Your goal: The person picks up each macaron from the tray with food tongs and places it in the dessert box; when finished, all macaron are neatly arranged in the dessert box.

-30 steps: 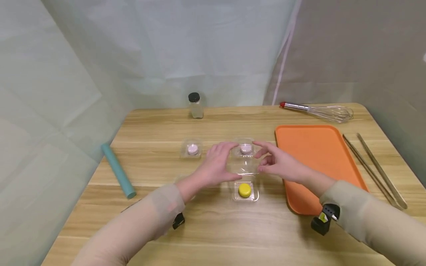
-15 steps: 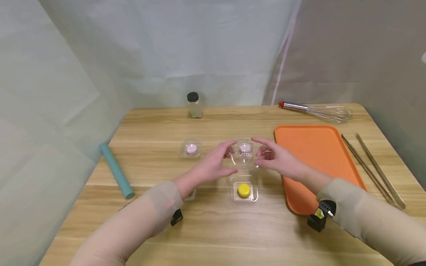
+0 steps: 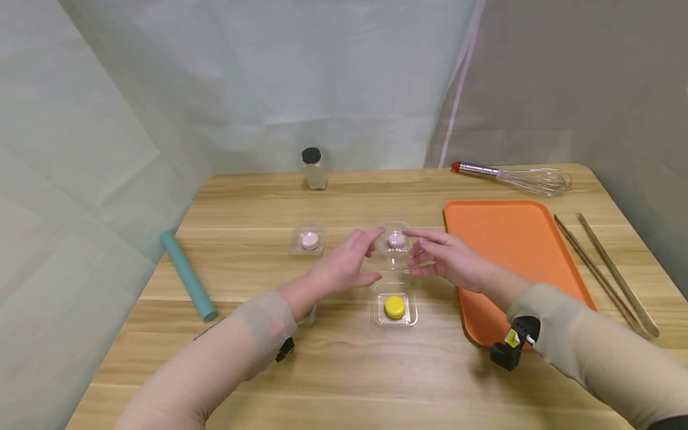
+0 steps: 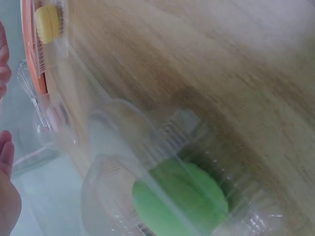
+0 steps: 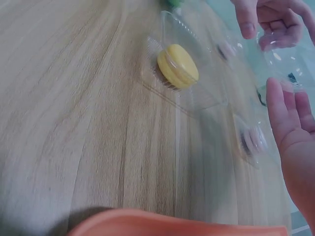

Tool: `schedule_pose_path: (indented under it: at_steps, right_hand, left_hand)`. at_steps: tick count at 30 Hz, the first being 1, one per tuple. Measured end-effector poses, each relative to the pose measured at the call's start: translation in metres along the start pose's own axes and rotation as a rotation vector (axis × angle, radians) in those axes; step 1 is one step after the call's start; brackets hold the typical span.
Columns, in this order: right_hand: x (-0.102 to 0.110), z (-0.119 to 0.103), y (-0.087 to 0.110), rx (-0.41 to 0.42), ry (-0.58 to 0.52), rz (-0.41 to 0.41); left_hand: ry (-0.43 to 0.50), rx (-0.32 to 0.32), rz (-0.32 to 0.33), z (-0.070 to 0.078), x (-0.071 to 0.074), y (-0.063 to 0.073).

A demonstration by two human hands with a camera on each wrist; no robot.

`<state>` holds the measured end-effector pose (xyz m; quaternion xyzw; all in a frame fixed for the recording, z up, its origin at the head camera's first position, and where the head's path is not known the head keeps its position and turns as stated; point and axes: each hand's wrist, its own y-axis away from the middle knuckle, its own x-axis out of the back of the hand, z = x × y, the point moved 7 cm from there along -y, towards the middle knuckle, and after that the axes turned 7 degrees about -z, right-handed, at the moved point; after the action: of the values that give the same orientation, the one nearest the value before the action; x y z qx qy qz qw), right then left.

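Observation:
A clear plastic lid [image 3: 395, 261] is raised between my two hands above the table. My left hand [image 3: 344, 263] holds its left side with curled fingers, the thumb apart. My right hand [image 3: 451, 261] is at its other side with fingers fairly straight; the right wrist view shows them by the lid's edge. Nearer me, a yellow macaron [image 3: 395, 307] sits in a clear plastic tray [image 3: 409, 321]. Just beyond the hands, a pale pink macaron [image 3: 396, 240] lies in a clear box. Below my left forearm, a green macaron [image 4: 179, 196] lies in another, mostly hidden in the head view.
Left of the hands is another pale pink macaron [image 3: 310, 240] in clear plastic. An orange tray [image 3: 505, 251] lies right, beside long metal tongs [image 3: 618, 275]. Behind stand a black-capped jar [image 3: 314, 173] and lies a whisk [image 3: 510, 178]. A teal rolling pin [image 3: 188, 276] lies left.
The right fingers have loosened from the lid's near edge and straightened. The lid now shows at a different tilt. My left hand moved slightly left, then stayed nearly still.

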<state>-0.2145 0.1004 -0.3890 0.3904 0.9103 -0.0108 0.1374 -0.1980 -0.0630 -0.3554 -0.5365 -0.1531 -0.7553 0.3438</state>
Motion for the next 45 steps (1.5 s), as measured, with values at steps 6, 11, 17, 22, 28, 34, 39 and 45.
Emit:
schedule_pose_path:
  at_steps: [6,11,17,22,28,34,39,45]
  right_hand:
    - [0.001,-0.004,0.001,0.025,0.024,0.004]
    - [0.002,-0.006,0.005,0.002,0.1,-0.025]
    - [-0.005,-0.005,0.005,-0.063,0.049,-0.076]
    - [-0.008,-0.003,0.0,-0.136,0.029,-0.041]
    - [-0.011,0.001,-0.002,-0.212,0.047,-0.086]
    - [-0.011,0.0,-0.002,-0.193,0.078,-0.104]
    - [-0.009,0.0,-0.001,-0.165,0.128,-0.107]
    - [-0.001,0.001,0.002,-0.118,0.336,-0.033]
  left_hand:
    - [0.007,-0.001,0.002,0.002,0.001,-0.001]
    - [0.016,0.003,0.027,0.001,0.004,0.0]
    - [-0.04,-0.05,0.06,0.003,0.007,0.001]
    - [-0.13,-0.193,0.14,0.013,0.009,0.003]
    - [-0.198,-0.299,0.219,0.018,0.01,0.006]
    - [-0.131,-0.28,0.199,0.016,0.008,0.007]
    - [0.2,-0.031,0.066,-0.001,0.005,0.006]
    - [0.495,0.215,-0.05,-0.017,-0.001,0.005]
